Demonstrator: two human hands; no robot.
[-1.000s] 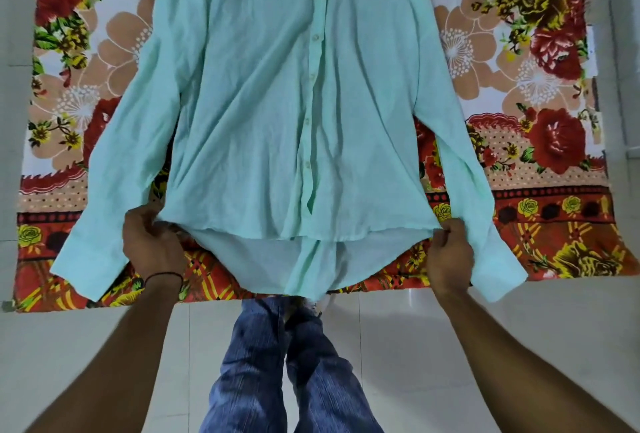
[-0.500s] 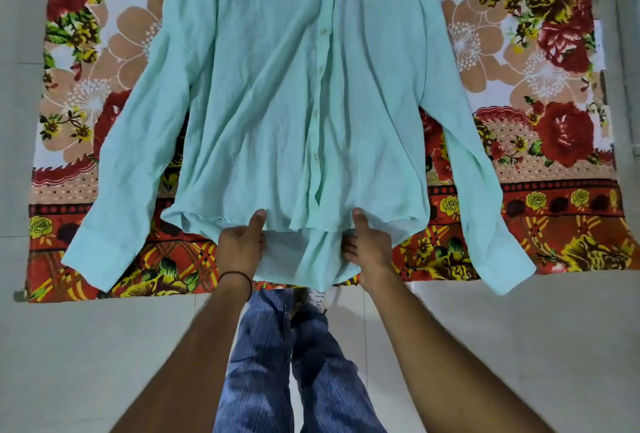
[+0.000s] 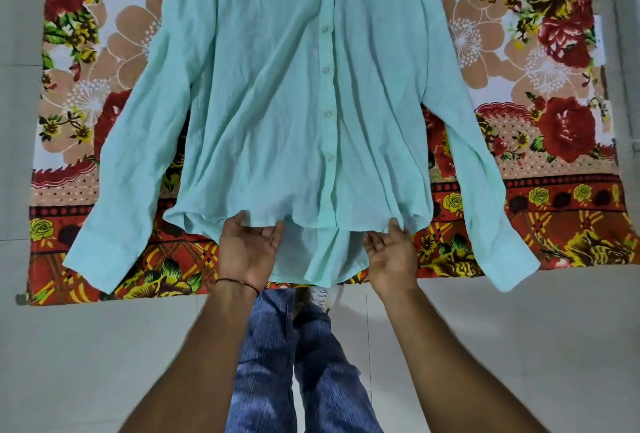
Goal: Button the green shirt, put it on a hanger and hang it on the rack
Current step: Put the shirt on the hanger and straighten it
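Now that the earlier hem grip is released, left hand [image 3: 249, 249] and right hand [image 3: 391, 254] sit palm-up, fingers [image 3: 272, 236] loose, just touching the front hem of the green shirt [image 3: 277, 103], flat on the floral sheet [image 3: 554, 207]. Placket [image 3: 327, 155] looks buttoned; hanger next, none in view.

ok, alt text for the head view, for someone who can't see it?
A pale green long-sleeved shirt lies front up, sleeves spread, on a floral cloth on a tiled floor. The person's left hand and right hand touch its front hem, either side of the button placket. Their jeans show below.
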